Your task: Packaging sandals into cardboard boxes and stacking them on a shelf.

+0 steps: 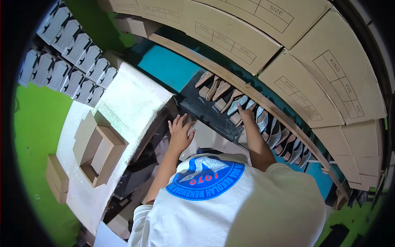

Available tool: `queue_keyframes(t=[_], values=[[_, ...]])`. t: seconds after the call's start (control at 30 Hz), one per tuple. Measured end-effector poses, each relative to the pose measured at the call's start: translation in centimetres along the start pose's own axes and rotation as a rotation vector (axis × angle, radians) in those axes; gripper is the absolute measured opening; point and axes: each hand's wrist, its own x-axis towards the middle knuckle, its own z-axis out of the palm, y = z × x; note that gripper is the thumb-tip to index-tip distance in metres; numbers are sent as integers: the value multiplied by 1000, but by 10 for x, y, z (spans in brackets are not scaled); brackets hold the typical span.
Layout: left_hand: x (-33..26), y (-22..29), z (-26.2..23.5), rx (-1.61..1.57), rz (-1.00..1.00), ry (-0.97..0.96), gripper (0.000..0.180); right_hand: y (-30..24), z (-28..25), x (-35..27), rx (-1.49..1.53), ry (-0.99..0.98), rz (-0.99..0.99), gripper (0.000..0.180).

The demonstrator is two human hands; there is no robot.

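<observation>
My right hand [247, 115] reaches into a row of shoes on a dark board [193, 92]. Its thumb lies against a silver glitter shoe [238, 105] and the fingers close behind it, partly hidden among the neighbouring shoes. Copper-toned glitter shoes [222, 89] stand to the left of that one, and more silver and dark shoes [284, 138] continue to the right. My left hand [180, 131] holds nothing; its fingers are spread beside the near left end of the dark board.
A wooden rail [222, 64] runs behind the shoes, with large cardboard cartons [230, 37] beyond it. On the white-covered table [135, 88] at left sits an open cardboard box [98, 156]; another brown box [57, 179] lies beside it. Grey-white shoe boxes [78, 49] are stacked far left.
</observation>
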Motion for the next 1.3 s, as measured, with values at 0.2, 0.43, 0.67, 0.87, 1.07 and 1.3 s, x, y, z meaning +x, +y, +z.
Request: queue_keyframes(t=[0.2, 0.43, 0.67, 0.87, 1.07, 1.3], values=[[12, 3, 9, -10, 29, -20, 31, -26, 3, 32, 87, -90, 189, 118], [37, 17, 44, -51, 127, -115, 31, -16, 4, 31, 199, 80, 163, 92], [66, 46, 76, -108, 266, -236, 36, 10, -9, 33, 497, 260, -45, 90], [80, 53, 95, -264, 103, -247, 41, 21, -37, 0, 900, 110, -221, 86], [87, 49, 122, -672, -132, -343, 56, 42, -57, -44, 1003, 67, -506, 83], [71, 12, 97, -1196, -477, -295, 72, 42, -51, -111, 921, -617, -269, 88]])
